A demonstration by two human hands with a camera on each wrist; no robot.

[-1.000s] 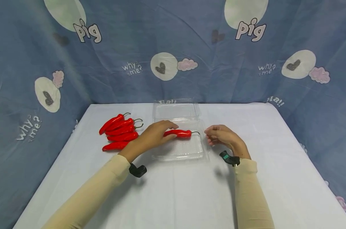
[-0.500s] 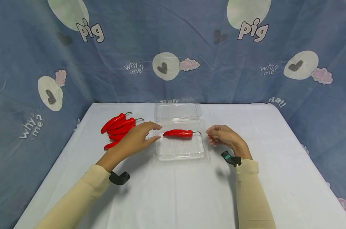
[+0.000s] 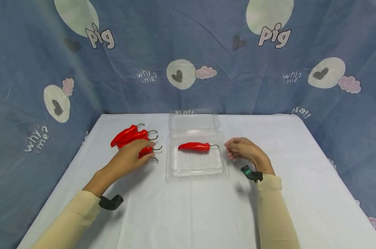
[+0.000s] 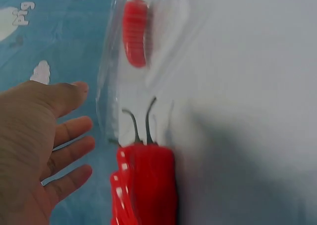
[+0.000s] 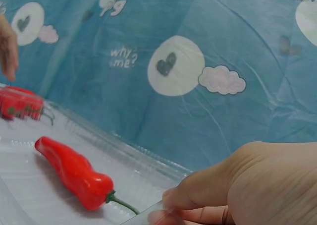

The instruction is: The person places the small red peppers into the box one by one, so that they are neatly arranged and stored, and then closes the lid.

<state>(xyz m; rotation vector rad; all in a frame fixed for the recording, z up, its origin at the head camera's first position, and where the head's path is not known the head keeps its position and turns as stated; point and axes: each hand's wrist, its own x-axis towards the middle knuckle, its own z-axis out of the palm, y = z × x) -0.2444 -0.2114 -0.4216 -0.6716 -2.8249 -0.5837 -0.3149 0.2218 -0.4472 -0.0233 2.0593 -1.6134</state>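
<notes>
My left hand [image 3: 128, 157] hovers over the near part of a group of red chili peppers [image 3: 124, 135], hiding some of them. Its fingers look spread and relaxed in the left wrist view, with nothing between them. In the middle lies an unlidded clear plastic container [image 3: 195, 171], its lid [image 3: 192, 121] folded back. One red chili pepper [image 3: 194, 147] rests inside, green stem pointing right. At the container's right edge, my right hand [image 3: 245, 150] pinches the rim between thumb and fingers, as the right wrist view [image 5: 267, 185] confirms.
A white cloth covers the table [image 3: 212, 211]. Behind it and at both sides hangs a blue printed curtain [image 3: 113, 93]. Dark wrist bands [image 3: 111, 202] sit on both wrists.
My left hand has let go of the chili pepper in the container and drawn back left to the group of peppers. My right hand stays on the rim.
</notes>
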